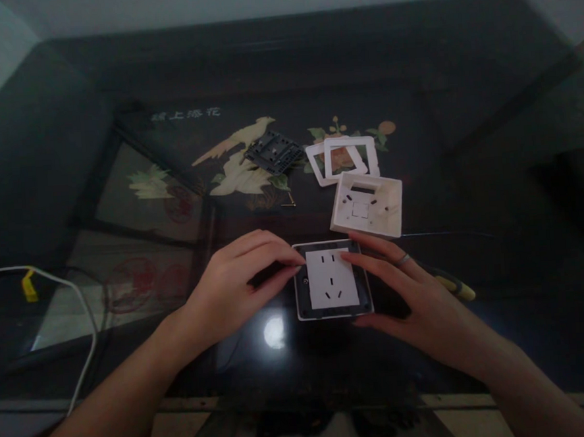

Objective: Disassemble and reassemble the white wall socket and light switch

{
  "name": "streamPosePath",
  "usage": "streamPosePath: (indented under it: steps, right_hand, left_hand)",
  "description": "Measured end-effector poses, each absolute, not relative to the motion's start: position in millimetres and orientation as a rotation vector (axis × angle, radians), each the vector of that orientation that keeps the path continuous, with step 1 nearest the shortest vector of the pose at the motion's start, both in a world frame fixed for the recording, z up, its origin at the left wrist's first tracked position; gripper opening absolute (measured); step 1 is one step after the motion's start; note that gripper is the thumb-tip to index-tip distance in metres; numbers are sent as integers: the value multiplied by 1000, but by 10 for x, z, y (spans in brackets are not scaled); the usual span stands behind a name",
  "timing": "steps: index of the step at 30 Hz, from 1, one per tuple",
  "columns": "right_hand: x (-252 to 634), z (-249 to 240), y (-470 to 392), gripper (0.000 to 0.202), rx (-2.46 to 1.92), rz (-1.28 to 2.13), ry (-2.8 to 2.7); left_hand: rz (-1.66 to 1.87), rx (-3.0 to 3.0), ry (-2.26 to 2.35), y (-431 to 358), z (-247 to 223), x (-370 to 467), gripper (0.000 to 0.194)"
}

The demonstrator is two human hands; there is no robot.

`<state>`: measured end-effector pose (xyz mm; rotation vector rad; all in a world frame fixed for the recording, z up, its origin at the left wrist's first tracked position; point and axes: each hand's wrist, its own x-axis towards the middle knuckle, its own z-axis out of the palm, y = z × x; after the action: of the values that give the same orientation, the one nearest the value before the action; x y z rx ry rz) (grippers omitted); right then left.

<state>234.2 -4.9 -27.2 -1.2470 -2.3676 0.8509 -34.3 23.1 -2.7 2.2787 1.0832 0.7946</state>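
A round glare shows on the dark, glossy tabletop [429,362], at about half past seven from the socket [332,279]. The socket lies face up near the tabletop's near edge, its white slotted face set in a dark body, with both hands on it.

The left hand [246,274] reaches its ten o'clock side; thumb and forefinger come close together there, but I cannot tell whether that grip pinches anything. The right hand [415,283] spans the other side, its grip closed around the socket: thumb at five o'clock, a finger at one, another on the white face. One finger wears a ring [403,259].

At three o'clock, partly behind the right hand, is a yellow and dark handle [459,287]. Well off at nine runs a white cable [86,310] with a yellow tag [30,287].

Farther off, the white box [363,207] sits open side up at one o'clock, small screws [290,203] at eleven. Beyond, two overlapping white frames [371,153] lie just past twelve, and a black plate [274,155] between eleven and twelve, over a bird picture [238,142].
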Motion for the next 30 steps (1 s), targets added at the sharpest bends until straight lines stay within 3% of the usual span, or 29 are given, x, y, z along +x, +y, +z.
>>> streamPosePath:
  steps: [22, 26, 30]
  right_hand:
    - [2377, -153, -32, 69, -1251, 874, -2326]
    - [2550, -19, 21, 42, -1270, 778, -2158]
    - [2738, 71, 62, 24, -1461, 567, -1759]
  left_hand:
    - [787, 2233, 1135, 284, -84, -322, 7]
    - [761, 2320, 1161, 328, 86, -231, 9]
    - [615, 2491, 867, 378, 291, 177, 13]
